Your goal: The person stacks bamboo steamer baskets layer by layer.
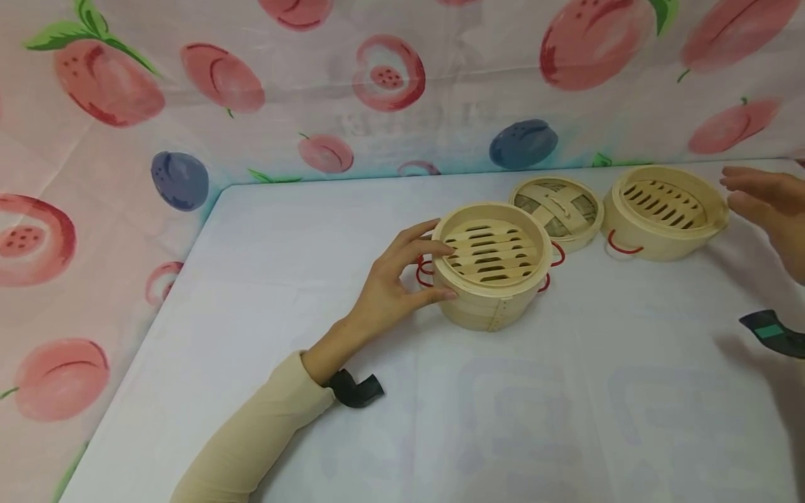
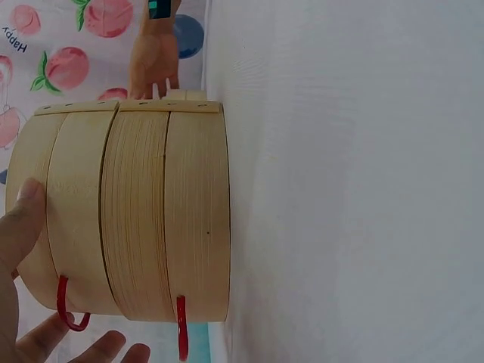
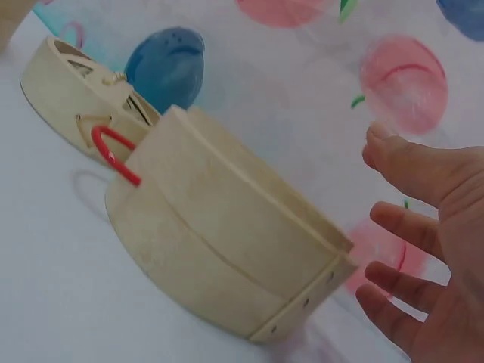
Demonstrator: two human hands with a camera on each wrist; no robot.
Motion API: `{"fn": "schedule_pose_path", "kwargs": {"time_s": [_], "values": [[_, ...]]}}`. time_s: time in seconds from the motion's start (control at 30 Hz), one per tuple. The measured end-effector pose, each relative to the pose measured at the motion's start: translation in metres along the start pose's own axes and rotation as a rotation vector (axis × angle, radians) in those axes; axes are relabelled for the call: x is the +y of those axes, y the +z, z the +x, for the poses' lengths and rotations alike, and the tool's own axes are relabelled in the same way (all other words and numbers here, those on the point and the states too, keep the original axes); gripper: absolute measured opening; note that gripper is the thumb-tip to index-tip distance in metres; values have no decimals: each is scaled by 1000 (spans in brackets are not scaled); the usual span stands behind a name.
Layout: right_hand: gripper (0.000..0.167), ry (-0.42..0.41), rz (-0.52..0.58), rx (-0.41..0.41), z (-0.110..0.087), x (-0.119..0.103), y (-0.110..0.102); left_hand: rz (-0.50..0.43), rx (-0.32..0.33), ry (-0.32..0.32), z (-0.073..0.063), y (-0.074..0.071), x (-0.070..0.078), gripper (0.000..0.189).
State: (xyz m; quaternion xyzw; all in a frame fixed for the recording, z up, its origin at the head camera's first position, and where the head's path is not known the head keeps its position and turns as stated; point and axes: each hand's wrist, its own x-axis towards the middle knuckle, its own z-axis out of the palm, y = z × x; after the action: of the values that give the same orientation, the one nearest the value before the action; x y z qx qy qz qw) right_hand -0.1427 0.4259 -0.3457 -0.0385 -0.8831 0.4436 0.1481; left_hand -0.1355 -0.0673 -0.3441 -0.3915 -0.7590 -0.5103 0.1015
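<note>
In the head view, my left hand (image 1: 393,279) grips the left side of a bamboo steamer (image 1: 472,307), thumb at the front and fingers at the rim. Two stacked tiers with red loop handles and a slatted floor show; the left wrist view has the steamer's side (image 2: 136,212) close up. My right hand (image 1: 770,213) is held just right of a separate bamboo steamer basket (image 1: 660,237), fingers extended. A small gap parts that hand (image 3: 446,242) from the basket (image 3: 219,219) in the right wrist view.
A woven bamboo steamer lid (image 1: 569,216) lies between and behind the steamers, its handle upward. All stand on a white-covered table (image 1: 302,279). Behind and at the left hangs a fruit-print cloth (image 1: 251,133). Black straps (image 1: 358,391) show at both wrists.
</note>
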Motion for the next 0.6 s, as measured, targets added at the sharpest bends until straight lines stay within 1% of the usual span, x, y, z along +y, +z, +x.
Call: {"fn": "schedule_pose_path", "kwargs": {"time_s": [0.03, 0.07, 0.17, 0.23, 0.3, 0.4, 0.47, 0.57, 0.6], "values": [[37, 28, -11, -14, 0, 4, -1, -1, -1, 1, 0, 0, 0, 55], [37, 44, 6, -28, 0, 8, -1, -4, -2, 2, 0, 0, 0, 55], [38, 60, 49, -64, 0, 22, -1, -8, -4, 3, 1, 0, 0, 54], [40, 86, 85, -101, 0, 30, -1, -9, -5, 4, 1, 0, 0, 54], [42, 85, 102, -137, -1, 37, -1, -9, -6, 3, 1, -1, 0, 53], [45, 73, 100, -201, -2, 43, -2, -12, -9, -1, 1, -1, 0, 53], [47, 34, 105, -232, -3, 46, -3, -15, -8, -3, 1, -1, -1, 53], [49, 6, 103, -255, -4, 48, -3, -12, -6, -7, 0, -1, -1, 53], [49, 9, 96, -255, -5, 48, -3, -12, -5, -7, 0, -1, -1, 53]]}}
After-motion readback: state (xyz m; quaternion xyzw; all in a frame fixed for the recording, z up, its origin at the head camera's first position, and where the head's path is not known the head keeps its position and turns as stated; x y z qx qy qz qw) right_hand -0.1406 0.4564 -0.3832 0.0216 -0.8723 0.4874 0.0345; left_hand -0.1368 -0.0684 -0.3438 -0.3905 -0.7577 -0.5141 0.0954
